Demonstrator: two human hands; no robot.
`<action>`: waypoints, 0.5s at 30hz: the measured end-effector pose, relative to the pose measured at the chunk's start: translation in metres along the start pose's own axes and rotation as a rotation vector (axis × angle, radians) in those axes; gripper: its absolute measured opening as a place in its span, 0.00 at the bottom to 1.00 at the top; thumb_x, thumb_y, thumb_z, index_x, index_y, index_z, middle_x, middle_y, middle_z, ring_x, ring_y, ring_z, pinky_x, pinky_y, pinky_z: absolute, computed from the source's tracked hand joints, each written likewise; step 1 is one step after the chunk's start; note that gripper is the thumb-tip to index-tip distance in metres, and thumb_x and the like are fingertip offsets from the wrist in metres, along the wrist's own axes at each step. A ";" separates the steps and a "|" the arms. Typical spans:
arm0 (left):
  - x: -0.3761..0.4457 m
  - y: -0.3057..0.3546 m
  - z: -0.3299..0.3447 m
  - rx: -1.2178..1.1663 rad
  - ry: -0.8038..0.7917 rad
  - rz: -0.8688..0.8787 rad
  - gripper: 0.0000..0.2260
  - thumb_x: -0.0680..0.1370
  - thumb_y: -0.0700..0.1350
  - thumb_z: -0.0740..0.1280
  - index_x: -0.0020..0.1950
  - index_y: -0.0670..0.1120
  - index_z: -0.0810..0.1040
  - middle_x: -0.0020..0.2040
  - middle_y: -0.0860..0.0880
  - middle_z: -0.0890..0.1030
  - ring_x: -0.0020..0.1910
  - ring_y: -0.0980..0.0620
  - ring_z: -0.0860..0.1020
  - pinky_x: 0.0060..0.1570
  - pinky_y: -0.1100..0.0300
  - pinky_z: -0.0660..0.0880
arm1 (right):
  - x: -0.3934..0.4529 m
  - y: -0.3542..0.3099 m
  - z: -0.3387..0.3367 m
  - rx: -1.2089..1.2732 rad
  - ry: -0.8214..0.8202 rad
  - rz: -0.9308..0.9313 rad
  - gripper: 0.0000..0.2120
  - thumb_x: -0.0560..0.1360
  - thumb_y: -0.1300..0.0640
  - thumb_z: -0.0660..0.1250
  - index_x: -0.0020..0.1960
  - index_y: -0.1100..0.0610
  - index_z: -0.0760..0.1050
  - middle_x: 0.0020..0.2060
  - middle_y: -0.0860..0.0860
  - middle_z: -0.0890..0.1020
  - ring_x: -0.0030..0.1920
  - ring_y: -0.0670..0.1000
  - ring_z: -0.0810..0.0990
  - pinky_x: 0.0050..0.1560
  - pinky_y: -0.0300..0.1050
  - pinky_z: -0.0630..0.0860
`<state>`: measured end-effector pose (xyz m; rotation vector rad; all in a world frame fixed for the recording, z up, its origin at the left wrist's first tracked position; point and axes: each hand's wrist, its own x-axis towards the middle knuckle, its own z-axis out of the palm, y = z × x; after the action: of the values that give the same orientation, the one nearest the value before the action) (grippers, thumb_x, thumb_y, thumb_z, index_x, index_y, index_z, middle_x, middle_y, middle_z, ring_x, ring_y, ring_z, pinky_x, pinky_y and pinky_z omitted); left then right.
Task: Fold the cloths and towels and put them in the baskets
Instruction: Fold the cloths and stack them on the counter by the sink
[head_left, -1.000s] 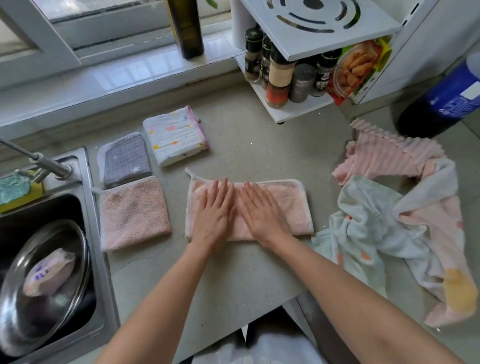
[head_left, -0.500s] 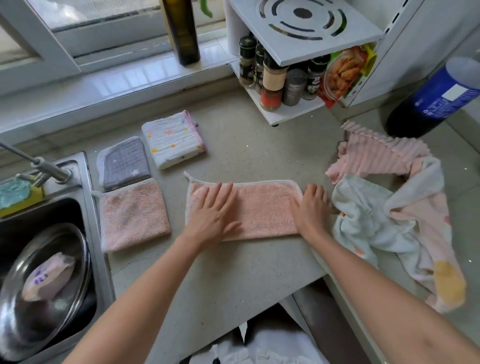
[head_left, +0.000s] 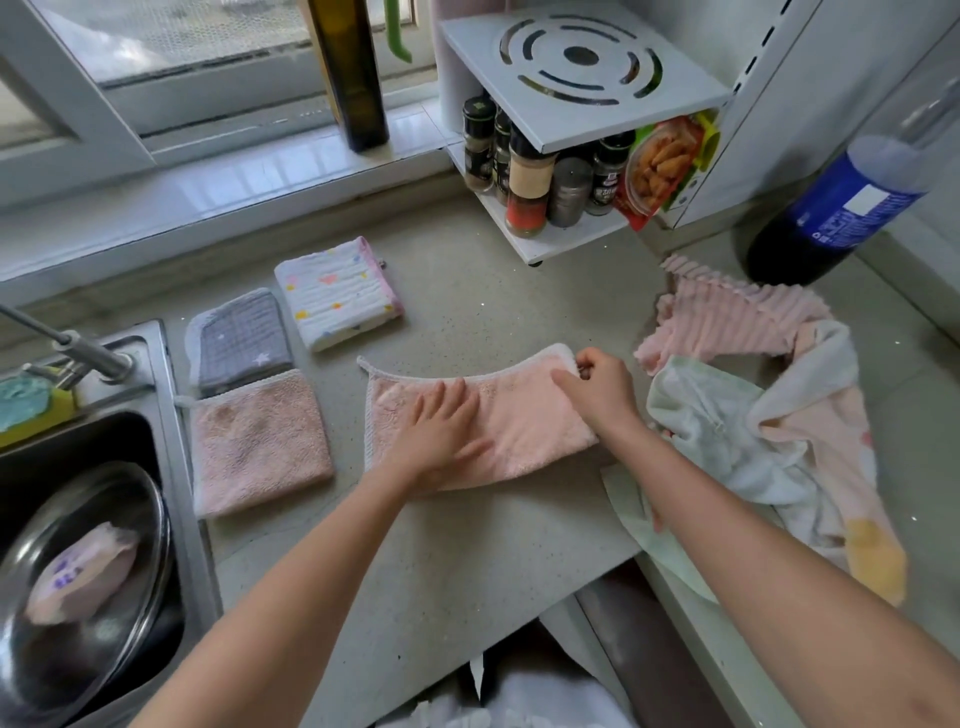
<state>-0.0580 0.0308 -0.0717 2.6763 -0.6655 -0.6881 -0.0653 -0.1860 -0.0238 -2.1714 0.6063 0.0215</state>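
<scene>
A pink towel (head_left: 524, 421), folded into a long strip, lies across the middle of the counter. My left hand (head_left: 441, 436) presses flat on its left half with fingers spread. My right hand (head_left: 597, 389) pinches the strip's far right corner and lifts it a little. Three folded cloths lie to the left: a pink one (head_left: 260, 441), a grey one with stars (head_left: 241, 340) and a white one with coloured spots (head_left: 337, 293). A loose heap at the right holds a ribbed pink cloth (head_left: 732, 317) and a pale patterned towel (head_left: 753, 447). No basket is in view.
A steel sink (head_left: 171, 415) with a tap (head_left: 78, 348) and a metal bowl (head_left: 83, 571) sits at the left. A spice rack (head_left: 566, 156) stands at the back, a dark bottle (head_left: 353, 78) on the sill, a large blue-labelled bottle (head_left: 841, 208) at the right.
My right hand slid from the towel's middle to its right end and now pinches the far corner, raising it. My left hand stayed pressed on the left half.
</scene>
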 end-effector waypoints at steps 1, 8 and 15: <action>-0.004 -0.003 -0.008 -0.186 0.132 -0.030 0.31 0.79 0.62 0.54 0.75 0.44 0.63 0.78 0.45 0.55 0.77 0.46 0.52 0.75 0.52 0.49 | -0.006 -0.012 0.005 0.008 0.000 -0.028 0.06 0.71 0.59 0.70 0.41 0.58 0.73 0.29 0.45 0.71 0.31 0.46 0.69 0.33 0.42 0.62; -0.049 -0.036 -0.046 -1.164 0.410 -0.649 0.18 0.83 0.53 0.52 0.46 0.42 0.75 0.49 0.41 0.77 0.48 0.45 0.76 0.52 0.53 0.72 | -0.057 -0.075 0.087 -0.025 -0.177 -0.184 0.07 0.70 0.61 0.67 0.48 0.58 0.78 0.42 0.55 0.83 0.41 0.53 0.79 0.41 0.43 0.73; -0.062 -0.037 -0.054 -1.686 0.347 -0.753 0.28 0.83 0.57 0.50 0.67 0.32 0.67 0.58 0.37 0.75 0.64 0.40 0.73 0.55 0.53 0.71 | -0.076 -0.083 0.154 -0.201 -0.279 -0.256 0.10 0.75 0.62 0.61 0.54 0.61 0.77 0.50 0.59 0.82 0.51 0.60 0.80 0.48 0.49 0.74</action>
<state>-0.0646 0.1027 -0.0172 1.2205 0.7966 -0.4825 -0.0672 0.0037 -0.0428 -2.3699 0.1714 0.2539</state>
